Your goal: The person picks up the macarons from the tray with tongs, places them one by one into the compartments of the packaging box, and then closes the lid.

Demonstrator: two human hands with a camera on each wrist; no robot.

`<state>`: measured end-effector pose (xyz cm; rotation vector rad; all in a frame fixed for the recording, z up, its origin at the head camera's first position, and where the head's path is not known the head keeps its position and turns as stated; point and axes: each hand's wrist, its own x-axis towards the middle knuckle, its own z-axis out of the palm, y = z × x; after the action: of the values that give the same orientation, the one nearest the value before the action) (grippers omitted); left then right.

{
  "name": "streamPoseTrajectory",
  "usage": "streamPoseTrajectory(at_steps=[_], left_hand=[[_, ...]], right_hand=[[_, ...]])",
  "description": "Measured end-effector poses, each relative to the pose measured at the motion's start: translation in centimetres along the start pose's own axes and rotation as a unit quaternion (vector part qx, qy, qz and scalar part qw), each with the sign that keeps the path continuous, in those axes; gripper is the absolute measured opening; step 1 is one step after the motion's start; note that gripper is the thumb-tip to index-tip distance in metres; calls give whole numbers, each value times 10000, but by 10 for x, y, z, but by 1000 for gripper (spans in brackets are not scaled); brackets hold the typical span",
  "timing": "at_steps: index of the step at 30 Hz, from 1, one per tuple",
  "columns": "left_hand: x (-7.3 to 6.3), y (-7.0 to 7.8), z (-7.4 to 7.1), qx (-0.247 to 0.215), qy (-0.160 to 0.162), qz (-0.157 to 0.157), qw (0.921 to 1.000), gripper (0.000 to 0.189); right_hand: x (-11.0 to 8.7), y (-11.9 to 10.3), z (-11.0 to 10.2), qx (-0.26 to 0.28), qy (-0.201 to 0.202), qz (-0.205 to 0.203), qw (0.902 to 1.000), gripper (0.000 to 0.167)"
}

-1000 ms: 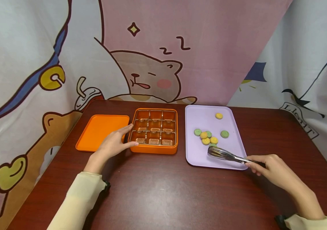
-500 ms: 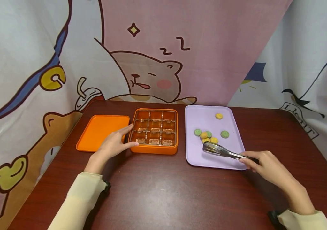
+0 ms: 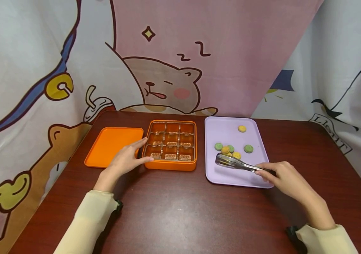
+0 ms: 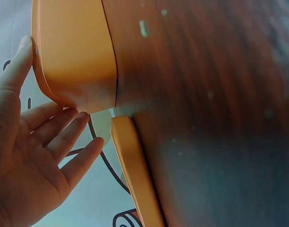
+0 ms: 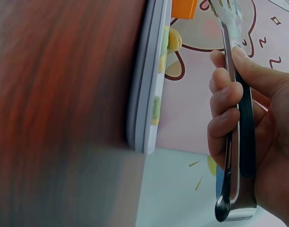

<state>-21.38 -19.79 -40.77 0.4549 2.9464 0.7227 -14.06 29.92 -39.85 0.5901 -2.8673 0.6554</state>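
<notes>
My right hand (image 3: 286, 178) grips metal tongs (image 3: 229, 161) by their dark-sided handles. Their head is over the lilac tray (image 3: 231, 178), overlapping a cluster of small yellow and green cookies in the head view. A sliver of green shows at the edge of the tongs' head in the right wrist view; the tongs hide most of it. My left hand (image 3: 124, 160) rests at the near left corner of an orange box (image 3: 171, 166), thumb on the rim and fingers extended along its side. A clear divider insert with several bare compartments lines the box.
An orange lid (image 3: 114, 143) lies flat left of the box, partly under my left hand's outline. One yellow cookie (image 3: 242, 128) sits at the tray's far end and a green cookie (image 3: 248, 148) near its right side. A printed curtain hangs behind the brown table (image 3: 174, 211).
My right hand and the tongs have moved left across the tray. The green cookie seen by the tongs' tip a second ago no longer shows on the tray. The left hand stays put.
</notes>
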Motion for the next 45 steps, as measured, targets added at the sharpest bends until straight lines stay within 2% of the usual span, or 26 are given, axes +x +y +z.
streamPoseTrajectory(at_steps=[18, 45], left_hand=[[-1, 0, 1, -121, 36, 27, 9999, 87], [1, -1, 1, -438, 22, 53, 9990, 89]], right_hand=[[22, -21, 2, 96, -272, 96, 9995, 14], [51, -49, 11, 175, -143, -383, 9990, 9]])
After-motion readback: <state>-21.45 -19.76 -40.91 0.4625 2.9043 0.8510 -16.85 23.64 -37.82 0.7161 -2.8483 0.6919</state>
